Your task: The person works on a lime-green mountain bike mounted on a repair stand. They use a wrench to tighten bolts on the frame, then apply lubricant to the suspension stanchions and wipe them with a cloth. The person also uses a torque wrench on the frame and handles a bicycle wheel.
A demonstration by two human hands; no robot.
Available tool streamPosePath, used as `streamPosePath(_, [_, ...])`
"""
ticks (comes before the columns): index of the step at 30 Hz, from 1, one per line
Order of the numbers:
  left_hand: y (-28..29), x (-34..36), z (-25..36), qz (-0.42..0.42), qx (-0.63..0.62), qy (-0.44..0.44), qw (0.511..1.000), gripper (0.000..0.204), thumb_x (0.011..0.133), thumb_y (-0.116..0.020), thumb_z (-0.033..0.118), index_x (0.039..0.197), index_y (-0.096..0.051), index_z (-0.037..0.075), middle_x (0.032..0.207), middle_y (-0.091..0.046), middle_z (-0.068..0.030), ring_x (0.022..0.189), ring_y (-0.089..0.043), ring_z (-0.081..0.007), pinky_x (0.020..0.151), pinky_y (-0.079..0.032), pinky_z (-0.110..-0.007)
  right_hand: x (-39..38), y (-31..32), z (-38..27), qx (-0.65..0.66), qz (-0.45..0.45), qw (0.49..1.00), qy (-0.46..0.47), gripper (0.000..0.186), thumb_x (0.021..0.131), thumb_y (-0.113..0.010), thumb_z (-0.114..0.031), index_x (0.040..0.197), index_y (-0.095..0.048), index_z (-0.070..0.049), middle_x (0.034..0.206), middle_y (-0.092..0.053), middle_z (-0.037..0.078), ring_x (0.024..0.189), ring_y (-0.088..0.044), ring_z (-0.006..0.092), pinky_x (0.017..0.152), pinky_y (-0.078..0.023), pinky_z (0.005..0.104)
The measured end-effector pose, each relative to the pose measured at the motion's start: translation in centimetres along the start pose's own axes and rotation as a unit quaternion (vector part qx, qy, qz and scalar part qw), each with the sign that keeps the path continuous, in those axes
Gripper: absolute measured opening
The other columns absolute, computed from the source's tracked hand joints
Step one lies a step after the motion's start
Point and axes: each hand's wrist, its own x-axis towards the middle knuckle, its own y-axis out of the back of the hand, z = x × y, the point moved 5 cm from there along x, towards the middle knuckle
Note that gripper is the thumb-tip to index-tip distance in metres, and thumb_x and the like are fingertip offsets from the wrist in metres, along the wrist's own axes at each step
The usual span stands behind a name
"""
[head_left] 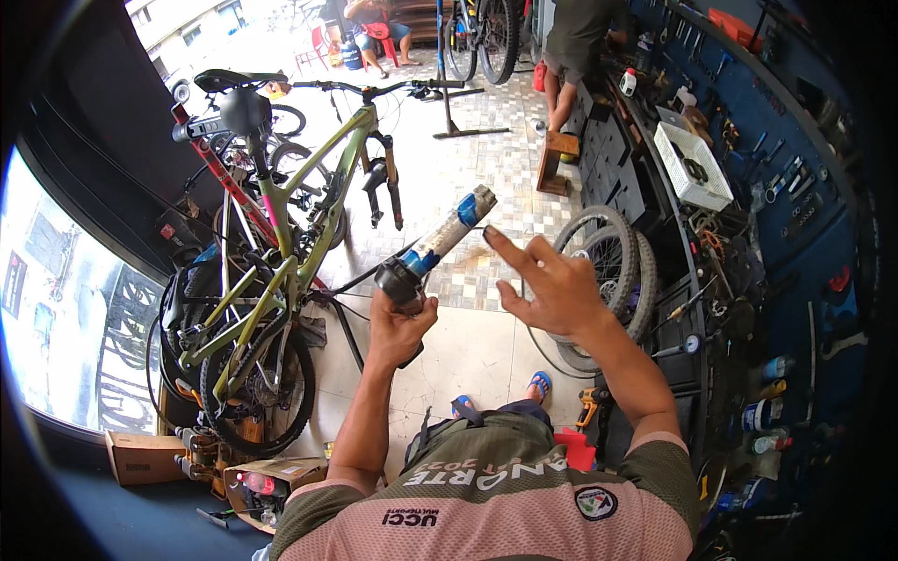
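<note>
My left hand (400, 329) is wrapped around the black fitting at the lower end of a blue-and-white squeeze tube (447, 239). The tube points up and to the right, and its far end looks crumpled or rolled. What the tube contains does not show. Beside it, my right hand (554, 285) is raised with the index finger stretched out toward the tube and the other fingers partly bent. A dark smudge marks that fingertip, which sits a little apart from the tube. Left of my hands stands a green mountain bike (327, 168).
Two bicycle wheels (599, 271) lean against the black workbench cabinets at the right. A white basket (690, 166) sits on the bench, beneath tools on a blue wall. Near my feet is a yellow drill (591, 408). Another person (580, 37) stands at the bench's far end.
</note>
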Motion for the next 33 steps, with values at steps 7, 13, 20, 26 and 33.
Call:
streamPosePath(7, [-0.4,-0.2,0.9,-0.020,0.088,0.008,0.996,0.034,0.083,-0.079,-0.004,0.108,-0.059,0.004,0.093,-0.062,-0.0010,0.080,-0.060,-0.0099,0.067,-0.048,-0.027,3.3,2.5,-0.6,-0.103,-0.102,0.989,0.004,0.083,0.087,-0.079,-0.026,0.162,-0.046,-0.034,0.084,-0.063,0.010,0.057,-0.066,0.0264,0.051,-0.057,0.0404])
streamPosePath(13, [0.3,0.2,4.3,-0.025,0.320,-0.218,0.922,0.032,0.065,-0.071,-0.003,0.094,-0.062,0.005,0.085,-0.053,-0.0120,0.085,-0.053,-0.0381,0.076,-0.043,-0.047,5.2,2.7,1.3,-0.030,-0.315,0.948,-0.036,0.070,0.090,-0.073,-0.029,0.155,-0.050,-0.028,0.089,-0.074,0.018,0.073,-0.074,0.0417,0.073,-0.059,0.0536])
streamPosePath(20, [2.2,0.1,4.7,0.041,0.304,-0.228,0.924,0.027,0.072,-0.073,-0.007,0.093,-0.058,0.003,0.082,-0.052,-0.0104,0.074,-0.055,-0.0271,0.067,-0.043,-0.036,3.3,1.4,-2.0,-0.090,-0.226,0.970,-0.005,0.093,0.093,-0.075,-0.033,0.171,-0.025,-0.035,0.090,-0.065,0.011,0.062,-0.070,0.0322,0.058,-0.060,0.0479])
streamPosePath(26, [1.6,-0.9,2.2,0.021,0.139,-0.012,0.990,0.026,0.080,-0.080,-0.002,0.091,-0.058,0.006,0.078,-0.062,0.0007,0.075,-0.056,-0.0076,0.066,-0.046,-0.027,-0.4,-3.3,-0.3,-0.082,-0.077,0.994,0.009,0.095,0.095,-0.076,-0.034,0.172,-0.022,-0.032,0.092,-0.058,0.009,0.055,-0.063,0.0237,0.049,-0.056,0.0409])
streamPosePath(33, [0.3,-1.7,-1.4,-0.006,0.088,0.037,0.995,0.026,0.079,-0.080,-0.002,0.090,-0.057,0.006,0.081,-0.060,0.0016,0.074,-0.056,-0.0070,0.067,-0.048,-0.026,-2.8,-7.7,0.3,0.850,-0.097,0.459,-0.240,0.076,0.105,-0.062,-0.020,0.170,-0.023,-0.025,0.103,-0.062,0.007,0.052,-0.044,0.0074,0.043,-0.034,0.0240])
